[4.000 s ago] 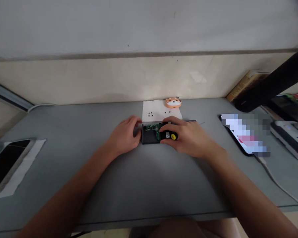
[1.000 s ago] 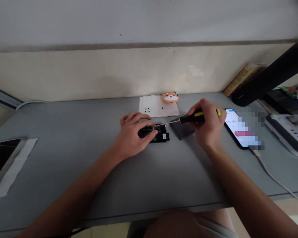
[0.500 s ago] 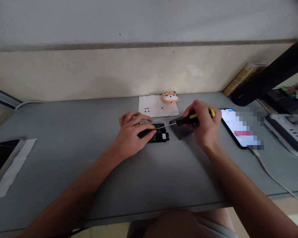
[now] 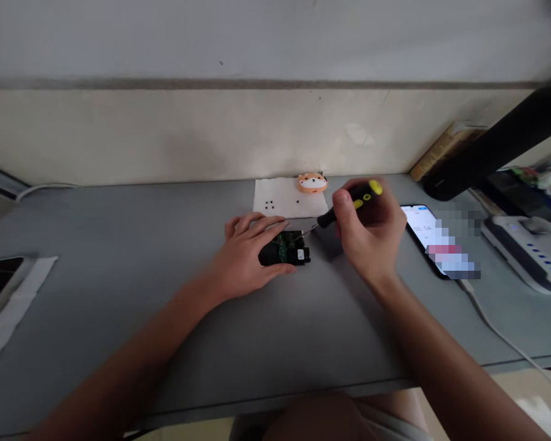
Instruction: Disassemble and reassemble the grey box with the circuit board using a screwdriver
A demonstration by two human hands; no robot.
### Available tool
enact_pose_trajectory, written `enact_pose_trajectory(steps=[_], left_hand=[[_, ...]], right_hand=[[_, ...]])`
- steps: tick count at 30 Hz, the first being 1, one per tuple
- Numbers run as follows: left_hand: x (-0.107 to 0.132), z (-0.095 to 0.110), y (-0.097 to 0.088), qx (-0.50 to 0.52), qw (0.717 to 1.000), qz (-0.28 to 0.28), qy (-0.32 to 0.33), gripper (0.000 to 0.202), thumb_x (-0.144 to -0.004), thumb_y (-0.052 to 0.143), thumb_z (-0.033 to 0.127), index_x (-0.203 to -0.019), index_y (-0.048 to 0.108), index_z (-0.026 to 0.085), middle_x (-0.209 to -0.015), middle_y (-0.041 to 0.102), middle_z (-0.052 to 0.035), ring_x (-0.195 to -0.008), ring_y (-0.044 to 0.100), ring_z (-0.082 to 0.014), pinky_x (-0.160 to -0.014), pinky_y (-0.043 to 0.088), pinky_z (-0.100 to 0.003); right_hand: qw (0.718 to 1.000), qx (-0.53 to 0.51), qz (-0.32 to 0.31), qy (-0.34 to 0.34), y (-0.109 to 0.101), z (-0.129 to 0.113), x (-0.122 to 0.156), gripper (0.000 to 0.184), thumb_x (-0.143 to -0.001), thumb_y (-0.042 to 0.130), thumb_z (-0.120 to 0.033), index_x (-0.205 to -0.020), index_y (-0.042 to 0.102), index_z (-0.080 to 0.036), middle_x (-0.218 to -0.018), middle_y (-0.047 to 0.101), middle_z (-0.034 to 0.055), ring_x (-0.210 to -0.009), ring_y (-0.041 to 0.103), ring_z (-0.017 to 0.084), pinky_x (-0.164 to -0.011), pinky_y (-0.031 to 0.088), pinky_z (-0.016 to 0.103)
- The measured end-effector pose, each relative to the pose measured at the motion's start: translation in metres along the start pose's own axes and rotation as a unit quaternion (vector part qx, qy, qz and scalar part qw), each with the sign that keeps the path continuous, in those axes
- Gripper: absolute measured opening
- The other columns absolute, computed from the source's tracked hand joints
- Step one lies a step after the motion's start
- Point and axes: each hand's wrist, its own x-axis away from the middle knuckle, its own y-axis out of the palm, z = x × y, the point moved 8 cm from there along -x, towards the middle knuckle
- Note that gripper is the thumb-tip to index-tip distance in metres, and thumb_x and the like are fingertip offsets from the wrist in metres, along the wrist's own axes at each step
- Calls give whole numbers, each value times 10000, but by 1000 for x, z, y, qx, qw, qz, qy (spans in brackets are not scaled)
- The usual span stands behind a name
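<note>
The black device point(image 4: 293, 252) with a green circuit board point(image 4: 282, 250) lies at the frame's centre, clasped by the left hand point(image 4: 249, 252) between thumb and fingers. Right of centre, the right hand point(image 4: 371, 236) grips a screwdriver point(image 4: 327, 218), its shaft reaching the device. Small screws point(image 4: 272, 207) dot white paper point(image 4: 283, 195) above.

Black-and-yellow screwdriver point(image 4: 359, 203) slanting, tip down at a flat-lying black device point(image 4: 288, 250) with exposed green circuitry point(image 4: 282, 252)
</note>
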Motion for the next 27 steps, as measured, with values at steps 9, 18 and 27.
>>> enact_pose_trajectory(steps=[9, 18, 27], left_hand=[[0, -1, 4, 15, 1000, -10, 5, 625, -914, 700, 510, -1465, 538, 262, -1411, 647, -96, -1365, 486, -354, -1153, 305, -571], [0, -1, 3, 15, 1000, -9, 4, 538, -910, 712, 475, -1404, 594, 297, -1351, 688, -74, -1338, 498, -355, -1130, 332, -567], [0, 0, 4, 10, 1000, -9, 6, 526, -920, 699, 489, -1401, 592, 306, -1347, 690, -57, -1344, 490, -351, -1134, 323, -553]], right_hand=[[999, 18, -48, -3, 5, 4, 0, 302, -907, 663, -514, -833, 570, -237, -669, 551, -41, -521, 483, 85, -481, 395, 261], [999, 6, -49, -10, 5, 3, 1, 232, -910, 682, -419, -829, 571, -233, -656, 548, -53, -498, 473, 78, -474, 384, 258], [999, -13, -42, -23, 5, 2, 2, 233, -918, 687, -411, -843, 571, -224, -661, 549, -50, -503, 498, 76, -472, 394, 248]])
